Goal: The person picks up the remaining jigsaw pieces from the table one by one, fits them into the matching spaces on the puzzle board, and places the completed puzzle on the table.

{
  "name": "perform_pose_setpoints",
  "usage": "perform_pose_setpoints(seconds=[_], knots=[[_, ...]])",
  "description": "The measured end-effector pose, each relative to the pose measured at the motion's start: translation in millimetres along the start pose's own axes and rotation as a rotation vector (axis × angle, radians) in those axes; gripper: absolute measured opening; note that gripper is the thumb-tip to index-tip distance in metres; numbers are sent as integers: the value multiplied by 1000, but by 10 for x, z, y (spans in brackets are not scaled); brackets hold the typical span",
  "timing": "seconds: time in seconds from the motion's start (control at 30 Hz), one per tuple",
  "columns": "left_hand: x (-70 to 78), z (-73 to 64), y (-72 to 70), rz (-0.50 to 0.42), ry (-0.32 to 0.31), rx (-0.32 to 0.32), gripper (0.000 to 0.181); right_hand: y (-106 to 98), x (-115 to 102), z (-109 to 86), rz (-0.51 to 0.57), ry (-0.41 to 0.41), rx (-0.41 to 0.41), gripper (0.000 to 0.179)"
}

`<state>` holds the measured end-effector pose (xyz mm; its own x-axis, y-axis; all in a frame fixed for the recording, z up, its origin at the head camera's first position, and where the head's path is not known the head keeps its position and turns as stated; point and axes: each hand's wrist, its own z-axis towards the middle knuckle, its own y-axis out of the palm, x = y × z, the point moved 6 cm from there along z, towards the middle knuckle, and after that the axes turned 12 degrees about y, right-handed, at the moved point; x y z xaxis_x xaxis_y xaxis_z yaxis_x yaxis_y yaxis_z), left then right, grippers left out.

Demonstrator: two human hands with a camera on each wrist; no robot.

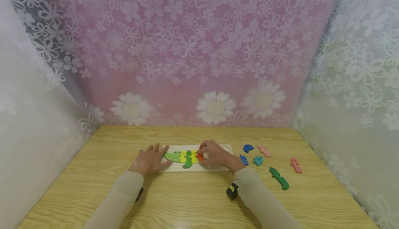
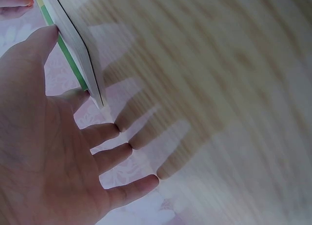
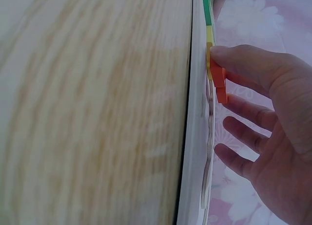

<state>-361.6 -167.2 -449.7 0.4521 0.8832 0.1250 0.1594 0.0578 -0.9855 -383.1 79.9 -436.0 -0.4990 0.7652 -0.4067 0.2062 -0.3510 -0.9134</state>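
Observation:
A white puzzle board (image 1: 176, 167) lies on the table, with a green crocodile head (image 1: 172, 156), yellow pieces (image 1: 194, 157) and a green piece (image 1: 187, 162) joined in a row on it. My left hand (image 1: 150, 159) rests at the board's left end, fingers spread; in the left wrist view its thumb (image 2: 45, 39) touches the near edge. Over the board's right half, my right hand (image 1: 215, 154) pinches an orange puzzle piece (image 3: 219, 79) between thumb and forefinger, tilted against the yellow piece. The other right fingers are loosely bent.
Right of the board lie loose puzzle pieces: blue ones (image 1: 248, 148), a teal one (image 1: 258, 160), pink ones (image 1: 296, 165) and a long dark green one (image 1: 279, 178). Floral curtains (image 1: 187, 56) stand behind and beside the wooden table (image 1: 187, 201).

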Motion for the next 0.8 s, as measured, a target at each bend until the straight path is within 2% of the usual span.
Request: perform_pose_setpoints(seconds=[0.8], knots=[[16,8,-4,10,-3,-1,80,23,-38,32,-82,-7,23,34]])
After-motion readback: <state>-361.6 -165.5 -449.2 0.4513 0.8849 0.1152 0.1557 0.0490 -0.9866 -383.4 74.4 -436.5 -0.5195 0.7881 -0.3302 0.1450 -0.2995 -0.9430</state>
